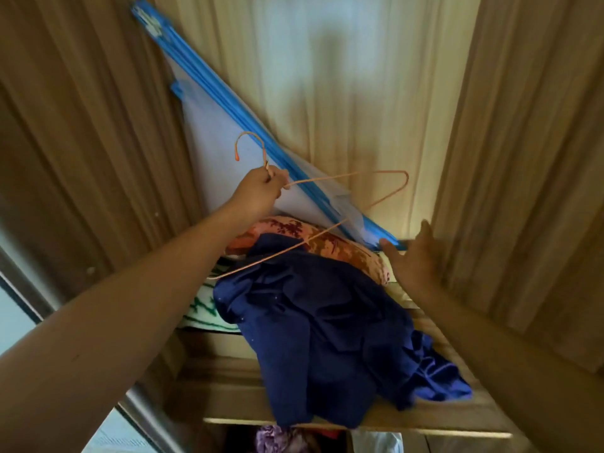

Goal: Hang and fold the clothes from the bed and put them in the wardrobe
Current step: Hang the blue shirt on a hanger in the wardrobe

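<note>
Navy garment (327,338): unhung, crumpled on wardrobe shelf (457,416). Wire hanger (359,191): bare, neck pinched by left hand (260,189). Right hand (413,256): fingers spread, holding nothing. Hanging likely pending.

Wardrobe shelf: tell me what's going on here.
A person reaches up into the wardrobe. The left hand grips an orange wire hanger just below its hook, over a dark blue garment that lies bunched on the shelf and droops over its front edge. The right hand is open, holding nothing. The garment is not on the hanger yet.
</note>
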`<act>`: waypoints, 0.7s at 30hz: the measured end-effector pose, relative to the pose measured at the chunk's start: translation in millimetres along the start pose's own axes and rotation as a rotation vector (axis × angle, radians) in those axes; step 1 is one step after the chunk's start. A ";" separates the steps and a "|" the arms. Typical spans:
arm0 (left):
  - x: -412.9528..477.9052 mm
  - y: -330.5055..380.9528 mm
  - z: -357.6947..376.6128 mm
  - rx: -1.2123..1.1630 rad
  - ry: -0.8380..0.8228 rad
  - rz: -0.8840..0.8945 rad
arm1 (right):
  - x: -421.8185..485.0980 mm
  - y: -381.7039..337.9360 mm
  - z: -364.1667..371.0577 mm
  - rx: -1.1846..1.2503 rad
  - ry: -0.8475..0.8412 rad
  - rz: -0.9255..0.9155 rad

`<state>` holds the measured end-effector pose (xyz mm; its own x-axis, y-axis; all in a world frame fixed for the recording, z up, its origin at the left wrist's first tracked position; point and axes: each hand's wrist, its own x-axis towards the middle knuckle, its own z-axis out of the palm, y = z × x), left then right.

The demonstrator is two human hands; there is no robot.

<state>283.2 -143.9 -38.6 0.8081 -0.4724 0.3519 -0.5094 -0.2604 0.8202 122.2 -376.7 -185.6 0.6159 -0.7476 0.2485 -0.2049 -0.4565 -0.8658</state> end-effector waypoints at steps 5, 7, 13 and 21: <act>-5.6 -15.0 -2.4 0.009 -0.048 -0.051 | -28.3 49.4 43.7 -0.425 -0.564 -0.086; -8.3 -20.3 -3.0 -0.008 -0.107 -0.076 | -26.7 58.8 54.2 -0.485 -0.483 -0.108; -14.6 -34.2 -3.3 -0.056 -0.212 -0.109 | 1.9 66.6 50.0 -0.420 -0.387 -0.032; -14.8 -35.0 -8.5 -0.013 -0.253 -0.108 | 69.2 -6.8 -3.5 -0.122 -0.189 -0.156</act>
<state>291.6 -120.6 -68.6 0.7573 -0.6379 0.1398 -0.4190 -0.3105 0.8532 163.5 -427.0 -161.0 0.7761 -0.5655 0.2790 -0.1798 -0.6225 -0.7617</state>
